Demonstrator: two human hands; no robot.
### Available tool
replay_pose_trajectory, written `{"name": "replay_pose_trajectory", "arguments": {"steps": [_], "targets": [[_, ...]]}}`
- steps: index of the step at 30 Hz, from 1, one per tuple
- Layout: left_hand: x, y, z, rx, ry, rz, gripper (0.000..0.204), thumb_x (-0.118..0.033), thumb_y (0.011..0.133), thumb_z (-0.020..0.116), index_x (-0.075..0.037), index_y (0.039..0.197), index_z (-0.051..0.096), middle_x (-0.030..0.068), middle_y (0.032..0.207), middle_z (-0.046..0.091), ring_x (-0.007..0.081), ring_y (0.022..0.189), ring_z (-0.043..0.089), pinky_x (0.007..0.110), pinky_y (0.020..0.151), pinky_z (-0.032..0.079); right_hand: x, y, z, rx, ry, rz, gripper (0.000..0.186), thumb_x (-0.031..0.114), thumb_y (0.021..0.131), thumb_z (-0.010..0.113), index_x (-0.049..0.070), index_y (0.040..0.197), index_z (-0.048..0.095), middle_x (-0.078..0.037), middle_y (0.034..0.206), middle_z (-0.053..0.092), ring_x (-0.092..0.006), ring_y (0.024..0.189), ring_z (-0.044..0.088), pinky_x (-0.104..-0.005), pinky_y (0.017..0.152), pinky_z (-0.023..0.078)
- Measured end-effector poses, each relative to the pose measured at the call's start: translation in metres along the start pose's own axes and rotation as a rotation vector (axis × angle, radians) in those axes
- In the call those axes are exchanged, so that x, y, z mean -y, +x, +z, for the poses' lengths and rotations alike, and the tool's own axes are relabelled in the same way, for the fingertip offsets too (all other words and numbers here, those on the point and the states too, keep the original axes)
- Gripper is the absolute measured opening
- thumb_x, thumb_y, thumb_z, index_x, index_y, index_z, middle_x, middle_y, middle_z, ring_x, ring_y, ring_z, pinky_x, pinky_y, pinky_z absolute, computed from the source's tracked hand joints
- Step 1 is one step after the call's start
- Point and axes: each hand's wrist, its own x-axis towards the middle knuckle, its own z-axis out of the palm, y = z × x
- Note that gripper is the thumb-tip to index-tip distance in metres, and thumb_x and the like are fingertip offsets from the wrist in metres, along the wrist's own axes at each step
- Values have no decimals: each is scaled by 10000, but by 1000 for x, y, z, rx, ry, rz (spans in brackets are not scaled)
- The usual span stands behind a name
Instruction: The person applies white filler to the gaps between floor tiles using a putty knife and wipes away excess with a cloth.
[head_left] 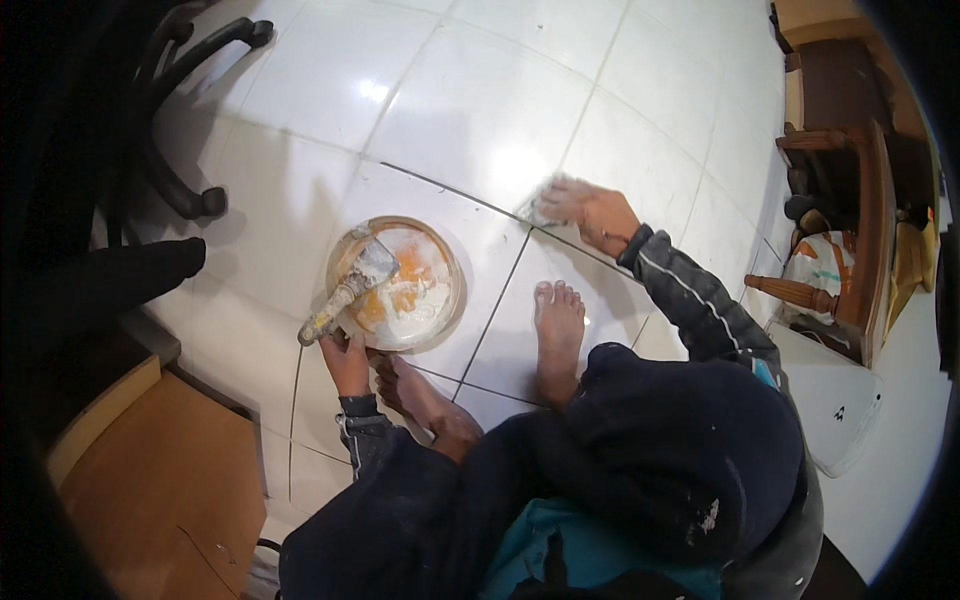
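Note:
My left hand (347,362) is closed on the near-left rim of a round, shallow bowl (459,285) standing on the floor. White paste or powder (420,305) lies in the bowl over an orange-stained bottom. A putty knife (345,298) with a crusted blade rests across the bowl's left side, its handle jutting past the rim above my left hand. To the right, my right hand (588,212) reaches down to a dark joint (450,191) between floor tiles. Its fingers are blurred and bent around something greyish-white, too smeared to name.
White glossy tiles (490,85) cover the floor, some joints dark, others pale. My bare feet (560,335) are beside the bowl and below my right hand. A black chair base (185,190) stands at left, a wooden board (165,480) at lower left, wooden furniture (865,240) at right.

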Motion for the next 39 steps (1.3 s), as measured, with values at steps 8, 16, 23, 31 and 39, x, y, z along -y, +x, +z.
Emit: {"name": "replay_pose_trajectory", "arguments": {"steps": [8, 16, 23, 31, 39], "targets": [[-13, -2, 0, -52, -92, -204, 557, -453, 932, 568, -87, 1343, 484, 81, 1264, 569, 195, 1039, 608, 337, 806, 540, -11, -12, -12, 487, -50, 17, 425, 4, 741, 551, 171, 1116, 660, -44, 1193, 644, -267, 1167, 574, -402, 860, 537], [-35, -9, 38, -75, -285, -158, 656, -497, 940, 554, -12, 1371, 456, 114, 1323, 539, 240, 1170, 564, 352, 960, 472, 28, 18, 23, 57, -126, 389, 526, 61, 807, 512, 124, 1329, 503, -150, 1201, 641, -328, 951, 664, -441, 733, 543], [-27, -12, 35, -56, -365, -141, 636, -469, 935, 557, -7, 1363, 463, 119, 1328, 527, 246, 1192, 537, 367, 994, 442, 46, 1, 5, 167, 154, 256, 506, 86, 752, 575, 185, 1248, 596, -52, 1211, 646, -281, 1036, 646, -367, 779, 558], [-32, -14, 43, -79, -386, -173, 635, -462, 929, 565, -13, 1367, 465, 118, 1340, 516, 250, 1205, 525, 370, 1002, 434, -64, -8, 11, -36, -133, 72, 430, 20, 776, 587, 195, 1158, 677, -29, 1154, 680, -264, 1114, 619, -382, 917, 532], [-25, -17, 39, -126, -419, -92, 537, -367, 945, 580, -14, 1335, 478, 117, 1264, 548, 220, 1122, 558, 343, 964, 454, -88, 23, -39, 52, -64, 358, 488, 70, 735, 569, 197, 1201, 641, -103, 982, 713, -346, 876, 672, -435, 769, 543]]}}
